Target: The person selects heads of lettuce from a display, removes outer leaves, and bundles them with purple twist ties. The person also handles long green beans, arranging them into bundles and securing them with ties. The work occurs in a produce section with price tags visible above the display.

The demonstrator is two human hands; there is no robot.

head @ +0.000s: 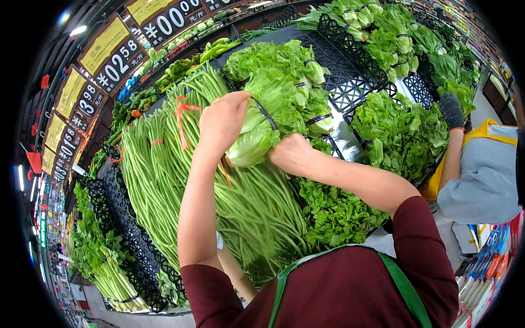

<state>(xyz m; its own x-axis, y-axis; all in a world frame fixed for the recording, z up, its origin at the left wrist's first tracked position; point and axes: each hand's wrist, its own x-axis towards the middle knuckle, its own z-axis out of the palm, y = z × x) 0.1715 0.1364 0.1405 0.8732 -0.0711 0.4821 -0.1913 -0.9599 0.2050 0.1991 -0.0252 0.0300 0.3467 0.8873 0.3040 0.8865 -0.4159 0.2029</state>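
A banded head of leafy lettuce [256, 141] is held between my two hands, above bundles of long green beans [164, 164]. A dark band [264, 112] runs around its leaves. My left hand [225, 117] grips it from the left, thumb and fingers pinched together near one end of the band. From the right, my right hand [292, 152] holds the lower side, its fingertips hidden by the leaves. More banded lettuce [313, 94] lies just behind in a pile. Orange ties [183, 107] bind some of the beans.
Curly lettuce [340, 211] lies below my right forearm. Black plastic crates [348, 49] form dividers at the back. At right, a co-worker's gloved hand [451, 110] touches greens. Another person's forearm [236, 270] shows beside my left elbow. Celery [117, 283] fills the lower left; price signs [110, 53] hang behind.
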